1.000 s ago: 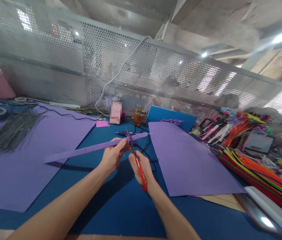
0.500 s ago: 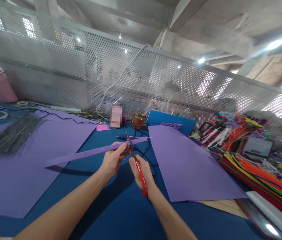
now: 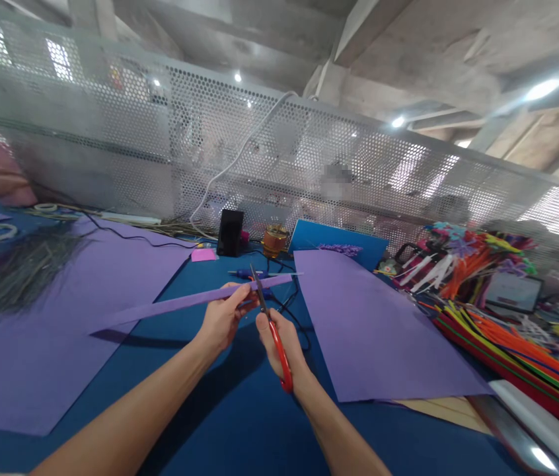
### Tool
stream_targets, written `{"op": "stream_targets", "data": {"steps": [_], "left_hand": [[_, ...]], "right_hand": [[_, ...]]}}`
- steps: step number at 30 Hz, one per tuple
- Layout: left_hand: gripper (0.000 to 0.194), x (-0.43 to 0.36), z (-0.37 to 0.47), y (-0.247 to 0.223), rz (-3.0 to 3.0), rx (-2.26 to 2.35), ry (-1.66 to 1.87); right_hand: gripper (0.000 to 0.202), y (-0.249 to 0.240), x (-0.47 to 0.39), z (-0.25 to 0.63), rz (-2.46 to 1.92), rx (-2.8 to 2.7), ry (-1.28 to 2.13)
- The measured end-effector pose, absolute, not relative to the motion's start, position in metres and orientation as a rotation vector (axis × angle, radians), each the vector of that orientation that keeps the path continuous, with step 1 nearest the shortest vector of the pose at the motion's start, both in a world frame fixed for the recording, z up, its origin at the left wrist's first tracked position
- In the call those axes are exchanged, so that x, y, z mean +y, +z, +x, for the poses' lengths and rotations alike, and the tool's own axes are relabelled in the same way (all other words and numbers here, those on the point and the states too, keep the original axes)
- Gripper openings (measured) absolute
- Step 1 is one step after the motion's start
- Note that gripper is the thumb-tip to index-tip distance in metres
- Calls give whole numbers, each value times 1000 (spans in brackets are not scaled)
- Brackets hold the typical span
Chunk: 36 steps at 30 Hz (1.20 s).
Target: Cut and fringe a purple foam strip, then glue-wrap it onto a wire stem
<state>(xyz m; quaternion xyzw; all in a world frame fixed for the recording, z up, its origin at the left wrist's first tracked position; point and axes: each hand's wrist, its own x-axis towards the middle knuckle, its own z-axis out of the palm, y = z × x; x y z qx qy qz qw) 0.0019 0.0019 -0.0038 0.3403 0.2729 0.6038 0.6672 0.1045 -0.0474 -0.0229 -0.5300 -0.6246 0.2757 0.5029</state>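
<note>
A long, narrow purple paper strip [image 3: 175, 304] slants across the middle, pinched between the thumb and fingers of my left hand [image 3: 224, 316]. Its lower left end hangs over a purple sheet. My right hand [image 3: 283, 340] is wrapped round red-handled scissors [image 3: 282, 357], whose dark blades point up and away. The blades cross the strip just right of my left fingertips; whether they are fully closed on it I cannot tell. Behind the strip lies a blue glue gun [image 3: 247, 273] with a dark cord, partly hidden by my hands.
Large purple sheets lie left [image 3: 125, 264] and right [image 3: 378, 330]. Dark bristly stems [image 3: 22, 271] cover the left sheet. Colourful pipe cleaners [image 3: 522, 344] fill the right side. A phone [image 3: 230, 233], an amber jar [image 3: 274, 240] and pink notes [image 3: 203, 254] stand before a perforated screen [image 3: 260, 145].
Another person's hand has come in at the far left, by the pink container. The phone's screen has gone dark. My hands, the strip and the scissors look almost unmoved.
</note>
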Motion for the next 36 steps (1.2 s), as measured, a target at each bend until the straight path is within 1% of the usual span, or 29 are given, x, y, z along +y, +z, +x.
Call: {"op": "stream_targets", "data": {"steps": [7, 12, 19, 23, 29, 36], "left_hand": [[22, 4, 1, -8, 780, 610, 1359], [24, 6, 1, -9, 769, 634, 1383], [25, 7, 1, -7, 769, 616, 1414], [27, 7, 1, -5, 773, 619, 1426], [23, 6, 1, -7, 785, 613, 1402], [24, 4, 2, -8, 790, 613, 1367]], "right_hand": [[35, -25, -46, 106, -1318, -1515, 665], [30, -32, -44, 109, -1278, -1550, 752], [40, -27, -45, 110, -1199, -1575, 850], [39, -25, -45, 111, -1252, -1604, 812], [31, -28, -44, 111, -1312, -1632, 677], [26, -27, -46, 109, -1312, -1588, 662]]}}
